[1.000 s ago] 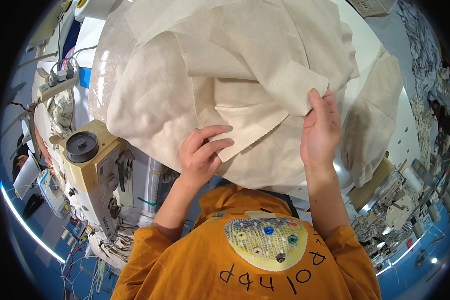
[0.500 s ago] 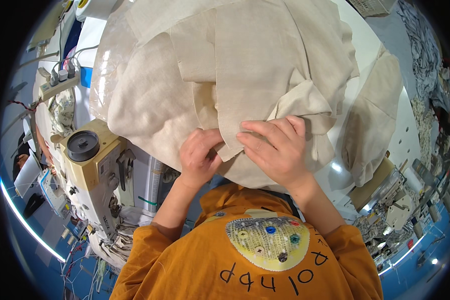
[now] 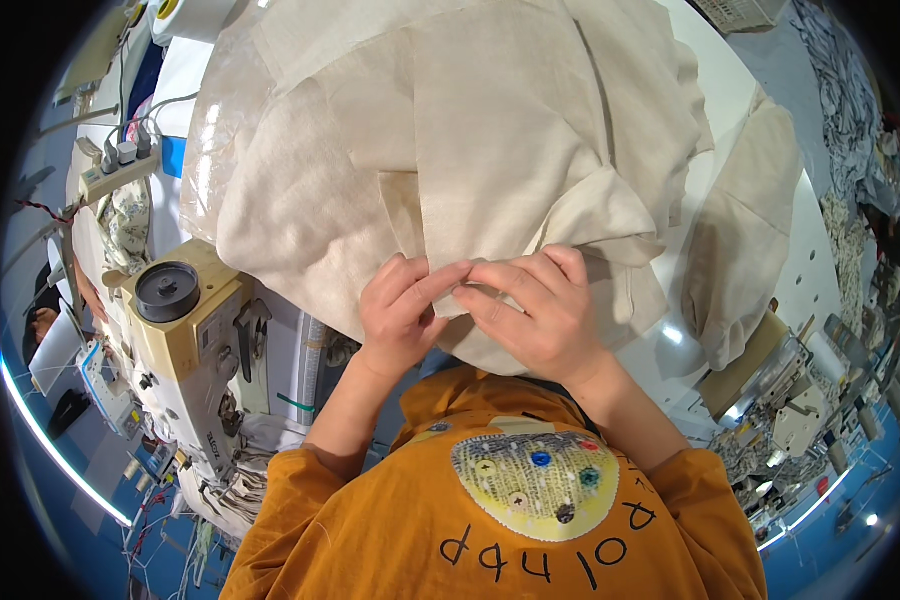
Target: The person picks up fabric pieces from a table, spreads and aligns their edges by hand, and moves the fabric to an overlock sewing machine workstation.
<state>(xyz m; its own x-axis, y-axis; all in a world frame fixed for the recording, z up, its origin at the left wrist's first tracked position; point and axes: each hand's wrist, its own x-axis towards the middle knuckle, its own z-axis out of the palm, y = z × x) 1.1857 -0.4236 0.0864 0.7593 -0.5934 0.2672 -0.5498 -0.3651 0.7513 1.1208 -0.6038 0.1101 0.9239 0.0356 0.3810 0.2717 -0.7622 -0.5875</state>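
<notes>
Beige fabric pieces [image 3: 500,140] lie layered over the white table in front of me. My left hand [image 3: 402,312] is closed at the near edge of a long panel, thumb and fingers pinching its corner. My right hand [image 3: 542,312] meets it there, its fingertips pressed on the same edge, so both hands grip the fabric. The fingers of the two hands touch and hide part of the pinched edge. A folded flap [image 3: 595,215] of the same cloth lies just beyond my right hand.
A cream sewing machine [image 3: 185,340] with a black round knob stands at the left. Behind it sits a power strip [image 3: 115,175] with plugs. Another beige piece [image 3: 740,240] lies at the right of the table [image 3: 805,230]. Machine parts [image 3: 795,400] stand at the lower right.
My hands have come together at the panel's near edge; the right has moved left and slightly down. The panel has shifted a little left, and its lower corner is now covered by fingers.
</notes>
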